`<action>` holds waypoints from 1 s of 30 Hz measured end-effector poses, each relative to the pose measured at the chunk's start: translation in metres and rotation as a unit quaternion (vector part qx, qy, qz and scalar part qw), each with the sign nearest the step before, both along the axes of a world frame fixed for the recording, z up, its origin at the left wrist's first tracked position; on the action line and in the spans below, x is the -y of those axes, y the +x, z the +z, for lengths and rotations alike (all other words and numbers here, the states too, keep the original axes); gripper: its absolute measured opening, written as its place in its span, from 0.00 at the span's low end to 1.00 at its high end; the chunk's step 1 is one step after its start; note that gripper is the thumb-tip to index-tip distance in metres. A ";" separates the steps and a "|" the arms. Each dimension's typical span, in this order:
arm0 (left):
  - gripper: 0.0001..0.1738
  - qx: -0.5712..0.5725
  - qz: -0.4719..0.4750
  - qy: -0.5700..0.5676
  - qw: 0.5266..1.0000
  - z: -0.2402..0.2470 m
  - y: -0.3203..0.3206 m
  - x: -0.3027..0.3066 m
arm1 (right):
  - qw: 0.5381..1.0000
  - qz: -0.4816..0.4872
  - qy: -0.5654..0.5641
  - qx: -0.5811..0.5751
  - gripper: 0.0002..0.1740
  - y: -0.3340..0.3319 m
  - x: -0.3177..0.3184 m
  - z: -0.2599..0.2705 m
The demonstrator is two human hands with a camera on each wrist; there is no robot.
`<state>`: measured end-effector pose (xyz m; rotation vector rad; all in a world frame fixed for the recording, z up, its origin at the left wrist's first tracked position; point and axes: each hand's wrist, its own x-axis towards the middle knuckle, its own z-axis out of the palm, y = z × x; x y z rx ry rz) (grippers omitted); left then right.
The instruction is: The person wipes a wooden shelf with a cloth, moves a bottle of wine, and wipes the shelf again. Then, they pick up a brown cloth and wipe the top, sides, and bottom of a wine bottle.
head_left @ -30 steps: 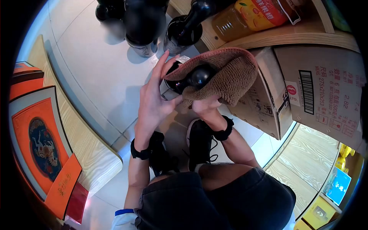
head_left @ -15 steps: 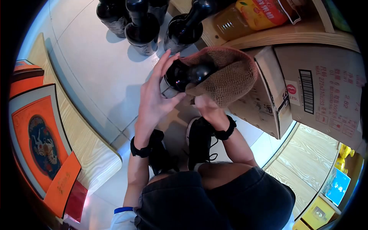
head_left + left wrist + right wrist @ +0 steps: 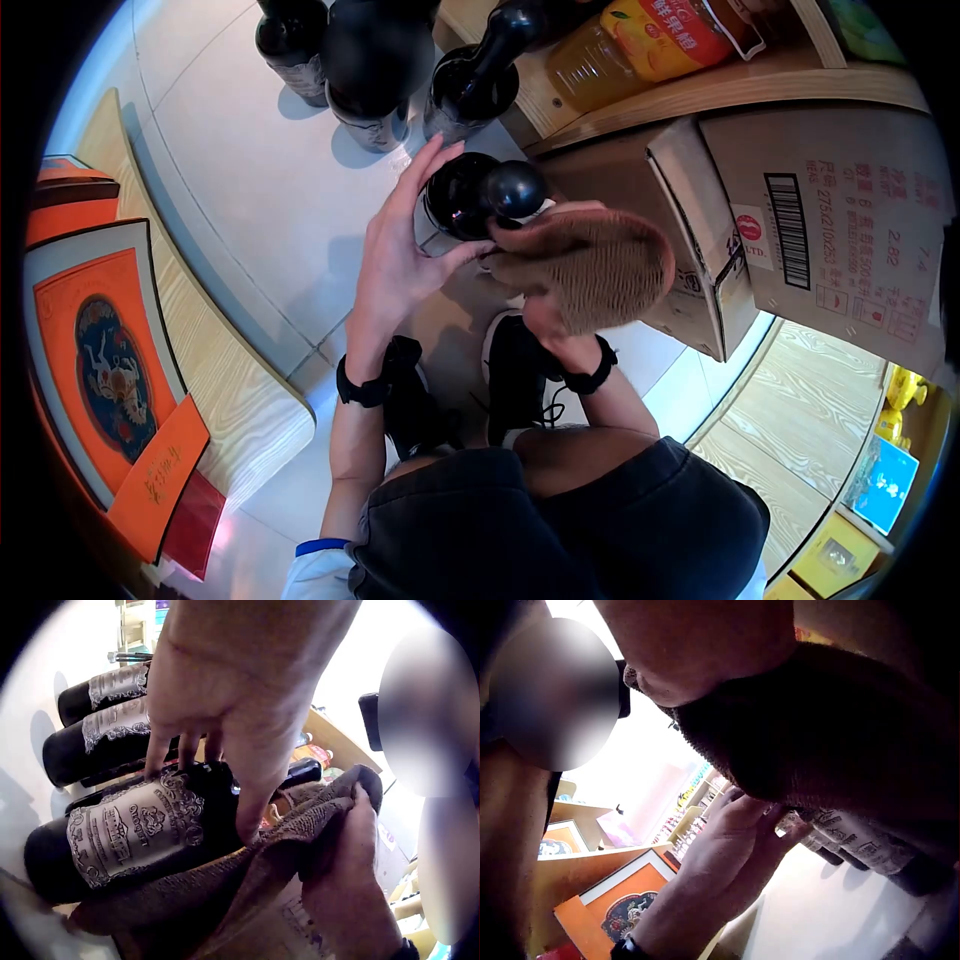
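the cardboard box (image 3: 800, 220) sits just right of the brown cloth (image 3: 600, 268), which the right hand (image 3: 548, 318) clutches bunched against the dark bottle (image 3: 465, 195), upright before the shoes (image 3: 515, 375). the left hand (image 3: 400, 260) wraps fingers and thumb round the bottle's shoulder.

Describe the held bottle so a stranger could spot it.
Find the barcoded cardboard box under the wooden shelf. Just left of it, the left hand grips a dark bottle against a brown cloth. Unlike the bottles standing behind, it alone is held.
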<state>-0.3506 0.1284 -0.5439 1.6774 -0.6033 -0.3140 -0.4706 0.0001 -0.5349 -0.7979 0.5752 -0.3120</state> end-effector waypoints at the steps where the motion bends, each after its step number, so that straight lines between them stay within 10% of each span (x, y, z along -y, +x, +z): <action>1: 0.62 0.013 -0.003 -0.005 1.000 -0.002 -0.001 0.000 | 0.932 -0.026 -0.359 0.037 0.34 0.003 0.006 0.012; 2: 0.62 0.014 -0.003 -0.005 1.000 -0.003 -0.002 0.000 | 0.739 -0.050 -0.668 0.069 0.34 0.004 0.013 0.023; 3: 0.62 0.019 -0.003 -0.009 1.000 -0.004 -0.002 0.000 | 0.684 -0.021 -0.728 0.052 0.47 0.002 0.021 0.033; 10: 0.62 0.055 -0.051 -0.023 0.997 -0.001 -0.001 -0.006 | 0.773 0.063 -0.628 0.071 0.33 -0.025 0.025 0.005; 11: 0.62 0.057 -0.051 -0.022 0.997 0.001 -0.002 -0.006 | 0.779 0.042 -0.613 0.126 0.12 -0.009 0.023 0.022; 17: 0.53 0.151 -0.041 0.006 0.988 0.012 -0.016 -0.047 | 0.675 0.089 -0.699 0.221 0.29 -0.020 0.029 0.016; 20: 0.47 0.142 0.017 -0.028 0.989 -0.004 -0.042 -0.079 | 0.700 0.161 -0.646 0.260 0.22 -0.003 0.017 0.043; 24: 0.48 -0.107 -0.035 -0.241 0.964 -0.007 -0.069 -0.066 | 0.704 0.184 -0.624 0.283 0.27 0.017 -0.009 0.061; 29: 0.41 -0.164 -0.063 -0.053 0.983 -0.016 -0.090 -0.094 | 0.652 0.180 -0.644 0.357 0.29 0.027 -0.018 0.050; 30: 0.39 -0.103 0.062 -0.034 0.992 -0.046 -0.096 -0.103 | 0.654 0.182 -0.646 0.349 0.32 0.027 -0.015 0.051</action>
